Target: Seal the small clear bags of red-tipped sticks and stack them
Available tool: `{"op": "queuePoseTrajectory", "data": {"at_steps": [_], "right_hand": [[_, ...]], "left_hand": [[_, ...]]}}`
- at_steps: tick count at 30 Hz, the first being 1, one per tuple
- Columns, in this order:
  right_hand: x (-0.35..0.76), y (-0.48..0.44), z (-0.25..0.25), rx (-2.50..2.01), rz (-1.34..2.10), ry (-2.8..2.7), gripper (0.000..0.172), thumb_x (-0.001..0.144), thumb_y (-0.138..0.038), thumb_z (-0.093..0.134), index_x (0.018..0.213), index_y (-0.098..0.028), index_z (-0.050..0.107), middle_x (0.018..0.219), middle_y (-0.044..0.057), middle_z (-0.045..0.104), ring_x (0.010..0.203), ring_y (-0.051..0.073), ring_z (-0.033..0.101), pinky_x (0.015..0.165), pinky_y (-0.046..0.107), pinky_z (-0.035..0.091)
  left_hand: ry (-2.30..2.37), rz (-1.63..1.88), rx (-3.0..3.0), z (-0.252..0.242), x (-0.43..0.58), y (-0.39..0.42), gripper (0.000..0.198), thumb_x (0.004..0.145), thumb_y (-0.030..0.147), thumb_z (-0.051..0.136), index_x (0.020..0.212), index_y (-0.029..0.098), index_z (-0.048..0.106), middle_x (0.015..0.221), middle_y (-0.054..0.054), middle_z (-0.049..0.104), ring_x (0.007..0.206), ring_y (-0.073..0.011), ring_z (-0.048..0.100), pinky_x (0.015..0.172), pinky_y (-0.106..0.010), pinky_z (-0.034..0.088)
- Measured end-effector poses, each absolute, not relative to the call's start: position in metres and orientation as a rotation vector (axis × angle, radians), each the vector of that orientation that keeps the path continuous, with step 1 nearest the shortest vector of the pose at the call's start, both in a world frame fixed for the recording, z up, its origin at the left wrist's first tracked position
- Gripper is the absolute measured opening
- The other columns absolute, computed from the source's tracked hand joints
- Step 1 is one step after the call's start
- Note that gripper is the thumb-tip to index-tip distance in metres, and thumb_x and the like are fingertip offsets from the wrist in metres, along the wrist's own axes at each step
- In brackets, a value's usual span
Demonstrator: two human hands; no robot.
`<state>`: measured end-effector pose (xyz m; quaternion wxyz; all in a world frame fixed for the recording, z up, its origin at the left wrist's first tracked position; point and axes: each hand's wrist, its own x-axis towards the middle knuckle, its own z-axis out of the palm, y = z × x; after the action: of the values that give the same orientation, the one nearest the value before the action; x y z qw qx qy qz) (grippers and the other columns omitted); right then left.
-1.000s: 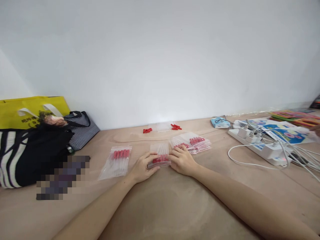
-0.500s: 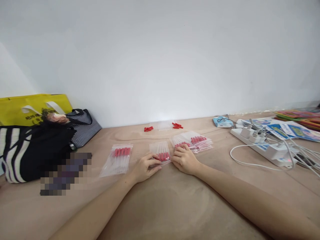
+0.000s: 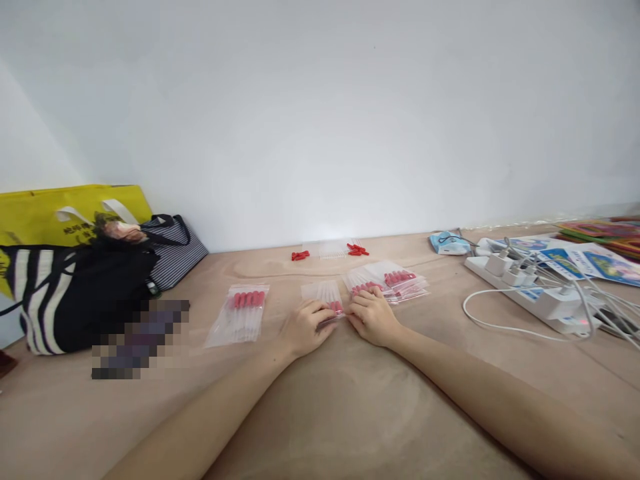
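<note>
Between my hands lies a clear zip bag [image 3: 321, 292] with several slim clear tubes with red ends in it. My left hand [image 3: 307, 328] is closed in a pinch on its near edge, thumb below and fingers above, covering part of the red ends. At the near right corner of the same bag, my right hand [image 3: 373, 317] is closed too, fingers curled and fingertips on the edge. Just beyond the right hand is an overlapping pile of similar filled bags [image 3: 367, 272]. Another filled bag [image 3: 235, 323] rests apart on the left.
Toward the wall are two small groups of red pieces [image 3: 301, 256] [image 3: 358, 250], with clear plastic items [image 3: 333, 249] between them. On the right are a power strip [image 3: 520, 297], loose white cables and a blue packet [image 3: 449, 243]. Bags [image 3: 85, 300] stand at left near a blurred-out object [image 3: 143, 340].
My left hand has slid right along the bag's near edge, and its thumb and fingers have come together. My right hand stays at the corner. The view has shifted slightly.
</note>
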<state>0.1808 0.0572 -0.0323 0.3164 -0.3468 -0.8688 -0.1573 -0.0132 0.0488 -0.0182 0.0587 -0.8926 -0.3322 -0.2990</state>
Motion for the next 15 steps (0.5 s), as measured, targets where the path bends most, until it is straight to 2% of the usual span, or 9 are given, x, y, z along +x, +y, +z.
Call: {"op": "queuePoseTrajectory", "data": {"at_steps": [8, 15], "right_hand": [[0.1790, 0.0577, -0.0299, -0.842, -0.454, -2.288, 0.014, 0.079, -0.019, 0.046, 0.070, -0.018, 0.057, 0.066, 0.000, 0.055, 0.072, 0.013, 0.043, 0.071, 0.032, 0.020], [0.1739, 0.0560, -0.0285, -0.770, -0.561, -2.288, 0.017, 0.079, -0.020, 0.045, 0.068, -0.018, 0.057, 0.062, 0.000, 0.054, 0.071, 0.013, 0.041, 0.071, 0.032, 0.021]], "left_hand": [[-0.807, -0.844, -2.538, -0.0226, -0.0037, 0.0536, 0.018, 0.081, 0.020, 0.044, 0.073, 0.017, 0.059, 0.073, -0.002, 0.061, 0.068, -0.0135, 0.055, 0.064, -0.029, 0.042], [-0.732, -0.816, -2.510, -0.0220, -0.0055, 0.0535, 0.016, 0.079, 0.017, 0.044, 0.072, 0.016, 0.058, 0.072, -0.003, 0.060, 0.067, -0.0140, 0.054, 0.062, -0.028, 0.041]]}}
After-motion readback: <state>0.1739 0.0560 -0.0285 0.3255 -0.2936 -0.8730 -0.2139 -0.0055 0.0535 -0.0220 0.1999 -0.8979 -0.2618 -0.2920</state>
